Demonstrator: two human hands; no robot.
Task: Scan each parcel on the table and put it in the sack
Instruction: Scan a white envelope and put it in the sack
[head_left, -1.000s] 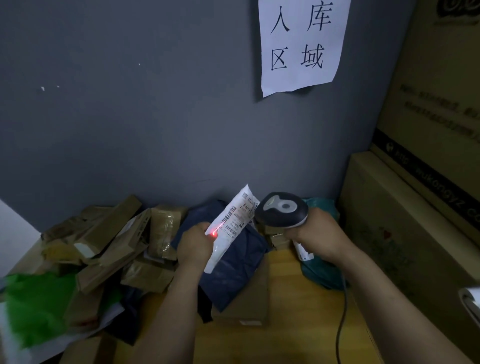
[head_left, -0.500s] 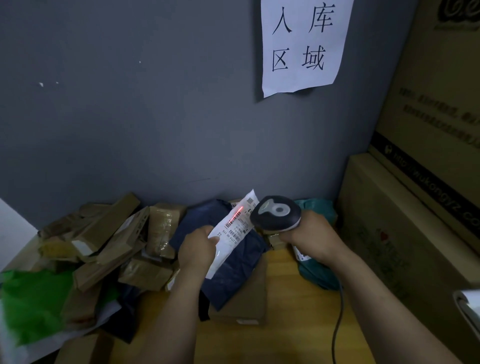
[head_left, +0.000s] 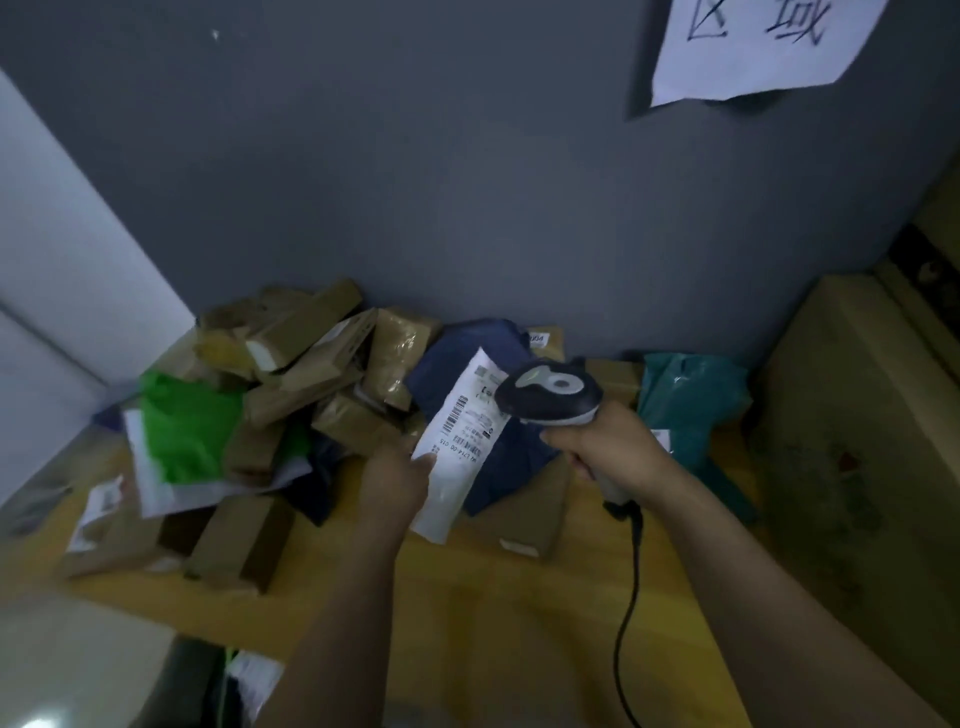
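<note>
Only two arms in view. Left hand (head_left: 395, 483) and right hand (head_left: 608, 447): bare, both over the table (head_left: 483, 608). Left forearm (head_left: 332, 623): bare skin from wrist down past the table's near edge to the bottom of the shot. Right forearm (head_left: 753, 597): same, bare along all that shows, and it fills more of the shot toward the table's near-right corner. Motion blur over both, so nails, knuckles and any fine marks on the skin can't be made out.
</note>
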